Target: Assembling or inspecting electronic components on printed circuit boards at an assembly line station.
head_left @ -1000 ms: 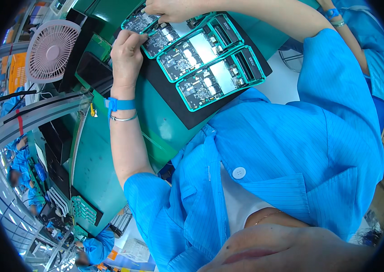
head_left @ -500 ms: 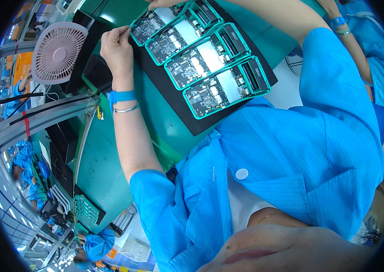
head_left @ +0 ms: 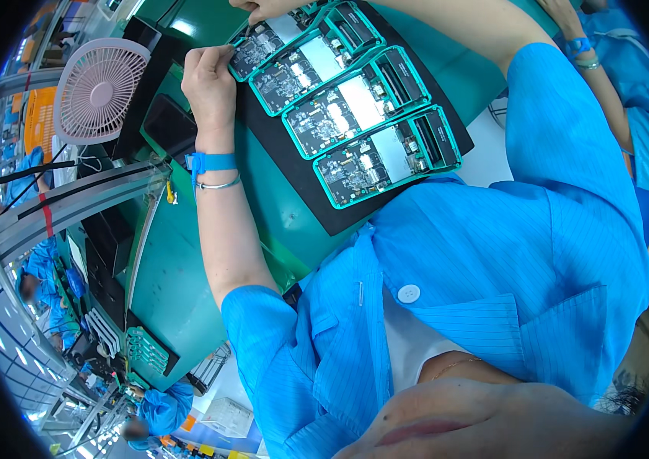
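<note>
Several green-framed electronic units with exposed circuit boards lie in a slanted row on a black mat (head_left: 330,219). The nearest unit (head_left: 393,155) and the ones behind it each show a dark board, a silver plate and a black slotted end. At the left corner of the farthest unit (head_left: 252,57), my left hand (head_left: 211,84) is closed, its thumb and fingers pinched on the frame edge. My right hand (head_left: 267,8) reaches over that unit's far side with bent fingers, partly cut off by the picture's top edge. What its fingertips hold cannot be made out.
A pink fan (head_left: 101,92) stands left of the green worktable (head_left: 187,306), near a dark flat device (head_left: 170,122). A metal rail (head_left: 79,195) runs along the left. Another person's arm (head_left: 596,84) is at upper right; other workers sit at far left.
My left hand has shifted slightly right, still pinched at the farthest unit's corner. My right hand has come a little lower and left into view. The whole row appears slightly lower and farther right.
</note>
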Tool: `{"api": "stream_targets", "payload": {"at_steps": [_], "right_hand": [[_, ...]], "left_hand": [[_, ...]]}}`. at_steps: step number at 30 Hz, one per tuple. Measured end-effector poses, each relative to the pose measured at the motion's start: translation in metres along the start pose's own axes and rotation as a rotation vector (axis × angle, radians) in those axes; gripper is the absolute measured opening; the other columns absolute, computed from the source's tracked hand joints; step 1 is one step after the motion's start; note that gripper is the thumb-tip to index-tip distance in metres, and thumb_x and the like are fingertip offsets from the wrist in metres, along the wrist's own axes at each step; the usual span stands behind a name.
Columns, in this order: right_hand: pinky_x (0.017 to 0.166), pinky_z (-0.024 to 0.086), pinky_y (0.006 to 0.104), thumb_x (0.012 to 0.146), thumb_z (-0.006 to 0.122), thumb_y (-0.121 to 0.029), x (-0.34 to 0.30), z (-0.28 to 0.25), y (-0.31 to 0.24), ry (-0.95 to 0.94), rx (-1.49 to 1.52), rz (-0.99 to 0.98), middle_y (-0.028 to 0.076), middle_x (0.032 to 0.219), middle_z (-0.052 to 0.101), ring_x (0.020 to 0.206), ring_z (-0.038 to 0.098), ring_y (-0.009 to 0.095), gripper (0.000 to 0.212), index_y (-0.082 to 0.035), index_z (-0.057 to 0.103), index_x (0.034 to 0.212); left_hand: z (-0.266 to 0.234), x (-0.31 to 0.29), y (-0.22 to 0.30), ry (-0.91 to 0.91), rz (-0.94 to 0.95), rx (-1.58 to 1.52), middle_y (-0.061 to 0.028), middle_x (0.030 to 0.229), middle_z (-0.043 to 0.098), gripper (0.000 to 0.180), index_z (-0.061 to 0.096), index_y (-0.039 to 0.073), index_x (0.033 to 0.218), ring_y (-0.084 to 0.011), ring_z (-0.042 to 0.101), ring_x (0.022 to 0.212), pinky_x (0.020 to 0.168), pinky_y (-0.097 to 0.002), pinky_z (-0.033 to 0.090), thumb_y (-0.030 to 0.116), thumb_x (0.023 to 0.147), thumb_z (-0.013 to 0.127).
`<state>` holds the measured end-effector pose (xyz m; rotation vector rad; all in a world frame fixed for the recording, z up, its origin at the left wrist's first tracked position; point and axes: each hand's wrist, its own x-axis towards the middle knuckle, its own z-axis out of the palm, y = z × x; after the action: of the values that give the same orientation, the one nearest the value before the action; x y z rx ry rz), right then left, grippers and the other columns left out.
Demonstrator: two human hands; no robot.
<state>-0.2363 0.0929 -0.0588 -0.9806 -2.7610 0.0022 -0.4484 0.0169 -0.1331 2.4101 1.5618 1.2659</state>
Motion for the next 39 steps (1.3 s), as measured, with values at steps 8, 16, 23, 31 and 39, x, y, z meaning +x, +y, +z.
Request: {"api": "stream_targets", "payload": {"at_steps": [8,16,23,31,39], "right_hand": [[0.066,0.053,0.0436,0.075,0.073,-0.031,0.001,0.003,0.001,-0.007,-0.024,-0.053,0.011,0.076,0.07,0.077,0.069,0.031,0.021,-0.01,0.07,0.078],[0.065,0.053,0.0445,0.075,0.072,-0.027,-0.001,0.005,0.002,0.058,-0.036,-0.077,0.013,0.075,0.069,0.074,0.069,0.033,0.019,-0.009,0.07,0.078],[0.067,0.053,0.0435,0.076,0.071,-0.027,0.0,0.003,0.0,0.016,-0.016,-0.083,0.012,0.078,0.07,0.076,0.069,0.032,0.019,-0.009,0.071,0.081],[0.068,0.053,0.0434,0.076,0.071,-0.027,0.0,0.005,0.001,-0.032,-0.013,-0.087,0.011,0.078,0.07,0.077,0.069,0.031,0.018,-0.01,0.07,0.08],[0.067,0.052,0.0442,0.075,0.072,-0.028,0.003,0.003,0.004,-0.029,-0.018,-0.083,0.011,0.077,0.07,0.077,0.069,0.032,0.018,-0.011,0.07,0.078]], "left_hand": [[-0.001,-0.001,0.003,0.006,-0.006,0.011,-0.0097,0.084,0.063,0.012,0.073,0.004,0.09,-0.0233,0.066,0.076,0.068,-0.0322,0.053,-0.004,0.082,0.07],[0.001,-0.001,0.002,0.025,0.004,0.026,-0.0092,0.083,0.062,0.011,0.073,0.005,0.089,-0.0235,0.064,0.074,0.067,-0.0328,0.052,-0.002,0.082,0.071],[0.0,-0.003,0.002,0.018,0.011,0.045,-0.009,0.083,0.062,0.009,0.073,0.006,0.089,-0.0237,0.063,0.075,0.067,-0.0327,0.052,-0.001,0.082,0.071],[0.001,-0.002,0.002,-0.032,0.022,0.021,-0.0089,0.087,0.062,0.012,0.071,0.006,0.088,-0.028,0.065,0.077,0.068,-0.036,0.054,-0.003,0.082,0.069],[0.003,0.006,-0.005,-0.027,0.028,-0.021,-0.0092,0.087,0.063,0.011,0.07,0.006,0.086,-0.0284,0.066,0.076,0.067,-0.0355,0.054,-0.003,0.081,0.069]]}}
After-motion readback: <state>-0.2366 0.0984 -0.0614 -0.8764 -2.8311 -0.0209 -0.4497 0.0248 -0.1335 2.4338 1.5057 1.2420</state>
